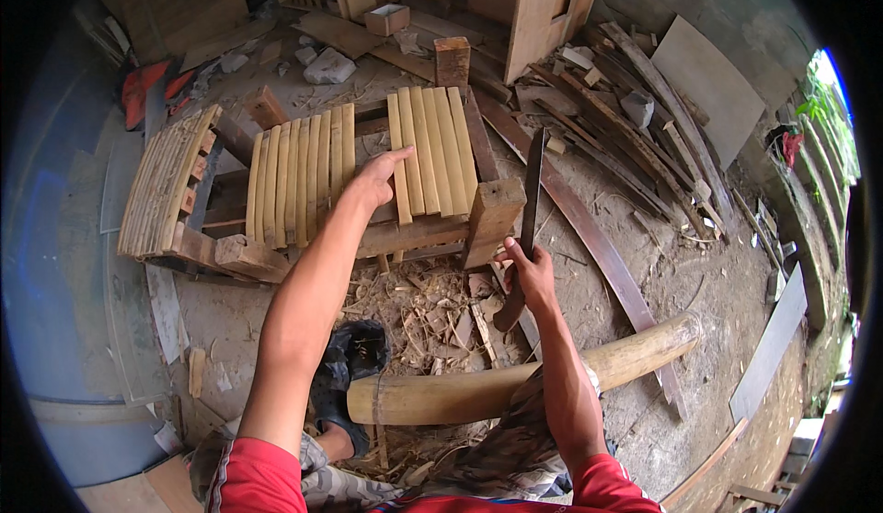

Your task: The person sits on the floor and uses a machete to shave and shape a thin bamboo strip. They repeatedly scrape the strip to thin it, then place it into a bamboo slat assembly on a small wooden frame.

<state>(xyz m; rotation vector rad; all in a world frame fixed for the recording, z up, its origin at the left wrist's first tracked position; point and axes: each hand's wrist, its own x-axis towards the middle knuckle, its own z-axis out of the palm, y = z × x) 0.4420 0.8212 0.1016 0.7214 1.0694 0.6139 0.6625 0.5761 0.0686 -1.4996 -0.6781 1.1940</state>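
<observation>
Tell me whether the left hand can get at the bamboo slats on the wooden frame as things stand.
Probably yes: the left hand already lies at the edge of the bamboo slats on the wooden frame, with nothing between them. The right hand holds a long blade off to the side.

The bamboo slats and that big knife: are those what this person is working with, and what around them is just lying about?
In use:
left hand resting on the bamboo slat panel
right hand gripping a long machete
wooden frame under the slats

Lying about:
thick bamboo pole
curved slat panel
scrap planks
shavings
</observation>
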